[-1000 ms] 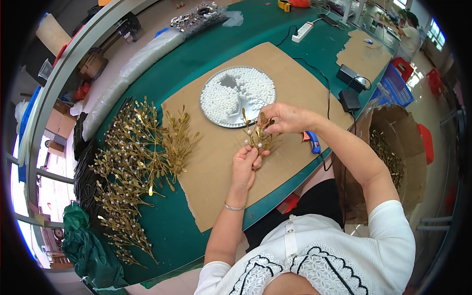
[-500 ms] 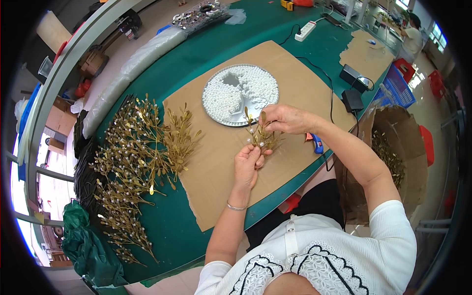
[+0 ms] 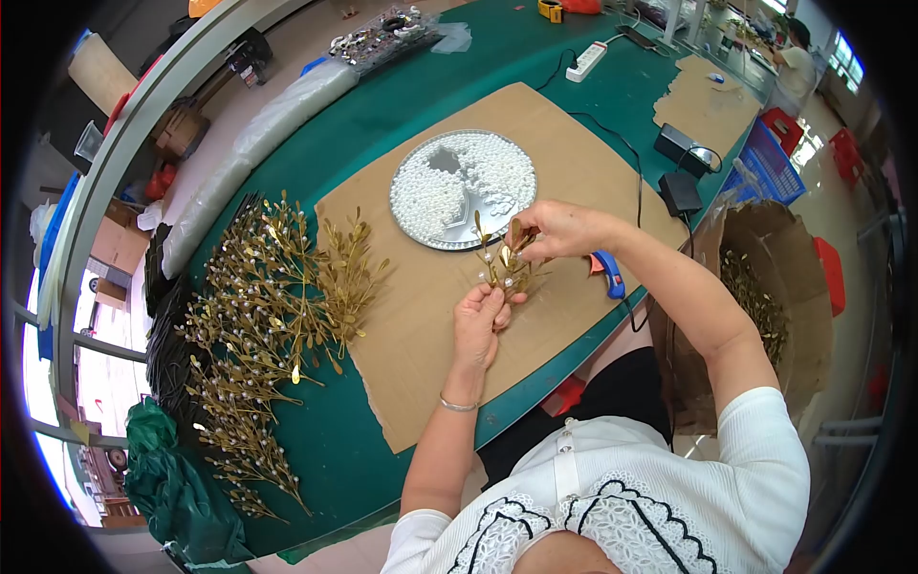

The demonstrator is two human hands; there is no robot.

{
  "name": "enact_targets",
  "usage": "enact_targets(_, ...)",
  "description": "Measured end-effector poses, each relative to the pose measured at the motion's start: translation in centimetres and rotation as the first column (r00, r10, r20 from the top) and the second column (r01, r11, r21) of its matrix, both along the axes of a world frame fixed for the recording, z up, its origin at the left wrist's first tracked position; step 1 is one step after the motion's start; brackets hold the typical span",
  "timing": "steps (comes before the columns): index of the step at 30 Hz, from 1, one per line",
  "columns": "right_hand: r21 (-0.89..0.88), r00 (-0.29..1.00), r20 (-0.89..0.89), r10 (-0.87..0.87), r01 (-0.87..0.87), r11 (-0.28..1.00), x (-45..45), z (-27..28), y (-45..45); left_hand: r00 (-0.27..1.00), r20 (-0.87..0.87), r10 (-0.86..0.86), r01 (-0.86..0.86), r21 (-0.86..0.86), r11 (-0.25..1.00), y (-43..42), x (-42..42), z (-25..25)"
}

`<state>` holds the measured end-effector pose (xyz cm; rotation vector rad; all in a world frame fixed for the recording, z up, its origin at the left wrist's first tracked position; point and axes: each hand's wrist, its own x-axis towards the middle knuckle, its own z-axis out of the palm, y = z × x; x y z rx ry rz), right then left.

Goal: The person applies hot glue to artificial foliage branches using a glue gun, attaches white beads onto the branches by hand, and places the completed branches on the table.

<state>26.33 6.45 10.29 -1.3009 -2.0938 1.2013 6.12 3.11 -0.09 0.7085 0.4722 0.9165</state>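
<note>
Two hands (image 3: 478, 323) on one gold sprig (image 3: 505, 255) — one bead tray (image 3: 463, 231) beyond.

We see a gold-coloured leafy sprig (image 3: 505, 255) with a metallic sheen, smooth, glossy white round beads (image 3: 428, 198), a shiny silver-grey round tray (image 3: 467, 231), a matt brown cardboard sheet (image 3: 406, 354), a smooth green tabletop (image 3: 335, 430) and a crinkled, glossy dark-green plastic bag (image 3: 180, 483)

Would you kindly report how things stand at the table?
Left hand gripping gold sprig; right hand at its leaves; bead tray just beyond; nothing visibly blocking.
</note>
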Motion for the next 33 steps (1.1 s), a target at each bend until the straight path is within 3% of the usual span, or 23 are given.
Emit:
enact_targets(4, 0.025, 1.000, -0.005, 0.014, -0.014, 1.000, -0.2, -0.2, 0.0, 1.000, 0.005, 0.005, -0.005, 0.003, 1.000, 0.0, 0.0, -0.1)
enact_targets(6, 0.198, 0.996, -0.032, 0.078, -0.070, 0.978, -0.2, -1.0, 0.2, 1.000, 0.002, 0.007, -0.007, -0.004, 1.000, 0.0, 0.0, -0.2)
enact_targets(12, 0.233, 0.996, -0.034, 0.083, -0.073, 0.970, -0.5, -1.6, 0.4, 1.000, -0.002, 0.023, -0.023, -0.013, 1.000, 0.0, 0.0, -0.2)
enact_targets(19, 0.225, 0.997, 0.058, 0.059, -0.071, 0.972, -0.5, -1.2, 0.5, 1.000, -0.031, -0.001, 0.001, -0.002, 1.000, 0.1, -0.1, -0.1)
enact_targets(22, 0.095, 0.990, 0.024, 0.138, -0.140, 0.986, 0.3, -0.6, 0.5, 1.000, -0.014, 0.002, -0.002, 0.005, 1.000, 0.1, 0.0, 0.0)
enact_targets(27, -0.029, 0.997, 0.077, 0.012, -0.009, 1.000, 0.1, 0.2, 0.1, 1.000, -0.017, 0.004, -0.004, 0.008, 1.000, 0.0, 0.0, 0.0)
enact_targets(33, 0.036, 0.999, -0.012, 0.035, -0.034, 0.999, 0.1, -1.0, 0.4, 1.000, -0.024, 0.011, -0.011, 0.000, 1.000, -0.1, 0.0, 0.0)
